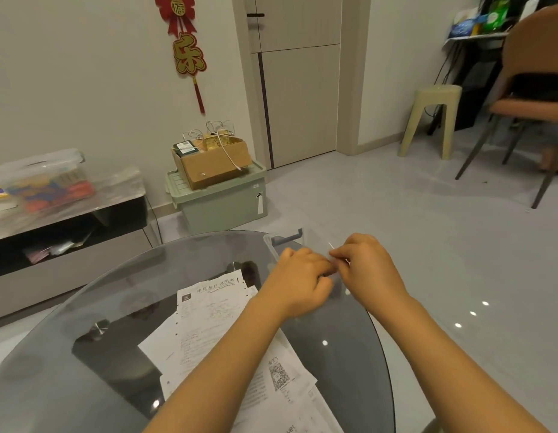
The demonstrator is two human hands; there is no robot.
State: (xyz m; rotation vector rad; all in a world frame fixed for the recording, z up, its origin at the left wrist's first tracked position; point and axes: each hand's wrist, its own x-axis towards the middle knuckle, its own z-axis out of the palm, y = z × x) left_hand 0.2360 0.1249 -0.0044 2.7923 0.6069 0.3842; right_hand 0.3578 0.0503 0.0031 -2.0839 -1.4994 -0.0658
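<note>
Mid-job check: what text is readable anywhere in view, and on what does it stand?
"福": gold disc atop the red wall hanging.
"乐": big gold character lower on it.
"说明书": heading's end on the top paper sheet; the rest is too blurred.
"ve!": cut off, on the bottom sheet.
Print by the QR code and the cardboard box label: too small to read.
Thin white stick pinched by the right hand: no text.

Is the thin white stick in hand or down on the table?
In hand: the right hand pinches the thin white stick, tip poking up; what the left hand grips cannot be told.
</note>
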